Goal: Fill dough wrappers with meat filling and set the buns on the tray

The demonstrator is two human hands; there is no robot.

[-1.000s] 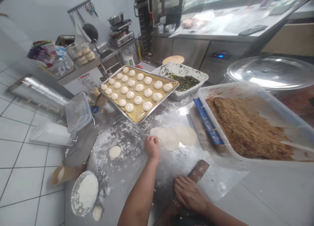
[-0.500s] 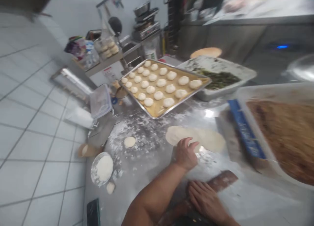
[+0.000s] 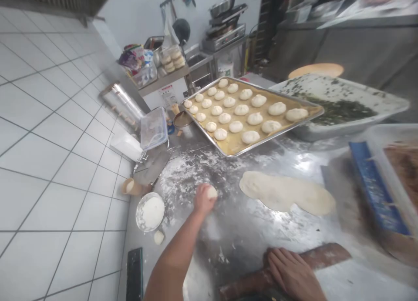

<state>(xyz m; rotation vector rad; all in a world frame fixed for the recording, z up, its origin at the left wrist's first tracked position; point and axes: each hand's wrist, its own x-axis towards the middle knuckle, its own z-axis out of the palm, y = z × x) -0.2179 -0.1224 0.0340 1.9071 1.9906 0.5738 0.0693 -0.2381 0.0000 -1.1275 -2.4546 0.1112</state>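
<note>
Two bare hands worked over the floured steel tabletop (image 3: 192, 175). The left hand (image 3: 203, 201) was narrowly curled, its fingers cupped around a small dough ball (image 3: 212, 192) that showed at the fingertips; the curl seemed to keep the soft piece from dropping. The right hand (image 3: 293, 272), lower and to the right of the left, lay with fingers spread and bent over a wooden rolling pin (image 3: 321, 256), its weight apparently keeping the pin from rolling away. One flattened dough sheet (image 3: 287, 193) lay above the right hand, within easy reach of both hands, its long shape forming two lobes. One steel baking tray (image 3: 274, 135), beyond the left hand, carried rows of round white buns (image 3: 250, 137), set apart, probably so that they would not stick together. Left of the left hand stood a round bowl of flour (image 3: 150, 212), close by for dusting, with a lone dough lump (image 3: 158, 237) just below it. Far beyond the right hand, a plastic tub (image 3: 392, 130) held brown filling (image 3: 403, 170), and a white tray of chopped greens (image 3: 339, 112) sat past the baking tray.
</note>
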